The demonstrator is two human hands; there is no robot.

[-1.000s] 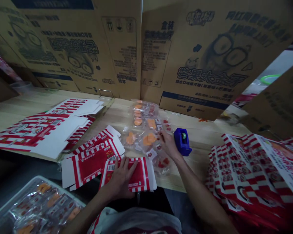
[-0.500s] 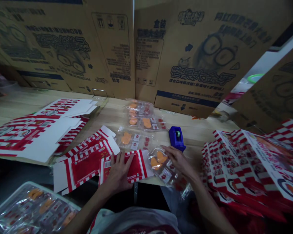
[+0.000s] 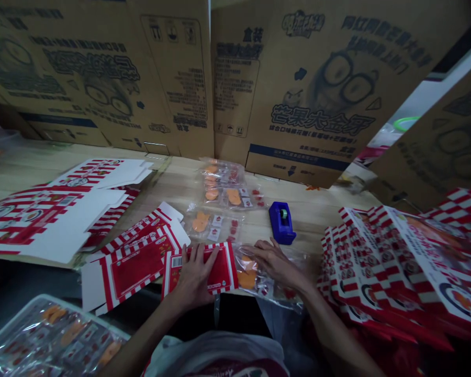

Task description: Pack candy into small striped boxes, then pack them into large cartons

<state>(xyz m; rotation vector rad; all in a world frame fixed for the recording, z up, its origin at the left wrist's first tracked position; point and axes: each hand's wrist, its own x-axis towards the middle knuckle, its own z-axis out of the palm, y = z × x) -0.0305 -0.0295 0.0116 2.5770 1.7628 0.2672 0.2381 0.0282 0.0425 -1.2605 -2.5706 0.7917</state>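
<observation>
My left hand (image 3: 194, 275) lies flat, fingers spread, on a small red-and-white striped carton (image 3: 222, 269) at the table's near edge. My right hand (image 3: 275, 262) rests with fingers stretched over a clear packet of orange and red sweets (image 3: 247, 277), pressing it against the carton's right end. More clear packets (image 3: 214, 222) lie just beyond, with others (image 3: 223, 183) farther back. A blue tape dispenser (image 3: 281, 222) stands just beyond my right hand.
Flat striped carton blanks (image 3: 133, 256) lie left of my hands, larger ones (image 3: 51, 209) farther left. Filled printed boxes (image 3: 392, 262) are stacked at right. Big brown cardboard boxes (image 3: 298, 89) wall the table's back. A clear bin of packets (image 3: 51, 340) sits at lower left.
My right hand has drawn a clear packet from the pile near the tape dispenser toward me and set it at the carton's right end. The left hand stayed on the carton.
</observation>
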